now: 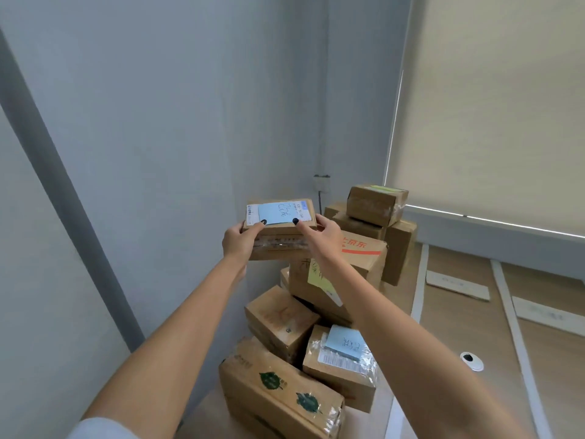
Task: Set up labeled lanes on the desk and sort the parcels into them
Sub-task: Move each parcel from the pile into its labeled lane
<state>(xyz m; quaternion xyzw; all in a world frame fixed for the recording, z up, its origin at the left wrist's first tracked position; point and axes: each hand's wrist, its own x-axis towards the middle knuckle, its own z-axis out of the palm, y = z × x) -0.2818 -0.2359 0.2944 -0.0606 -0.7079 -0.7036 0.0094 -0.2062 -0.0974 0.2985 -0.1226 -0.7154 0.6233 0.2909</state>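
Both hands are gripping one flat cardboard parcel (pixel 280 229), holding it raised above the pile near the corner of the room. The left hand (pixel 239 240) is clasping its near left corner, thumb pressing on the top face and fingers curling underneath. The right hand (pixel 319 232) is clasping the near right edge, thumb lying on top beside the label. Both thumbnails are showing dark polish. Both arms are stretching forward, nearly straight, converging on the parcel, and a pale short sleeve (pixel 98 429) is showing at the left shoulder.

On the parcel's top face a blue sticky note (pixel 277 212) is lying over a white shipping label (pixel 253 213); handwriting is showing on the note, but it is too small to read.

Below, more brown boxes are lying heaped against the wall. A large box (pixel 357 258) is bearing red print ending in "京东", with a yellow note (pixel 318 275) carrying handwriting on its near face. A nearer box (pixel 340 365) is carrying another blue note (pixel 345 342) and a barcode label under clear tape. The closest box (pixel 278 397) is showing two green leaf marks.

To the right, white tape strips (pixel 519 340) are running along the wooden desk (pixel 459 327), with pale cards (pixel 457 285) lying between them; their writing is illegible.
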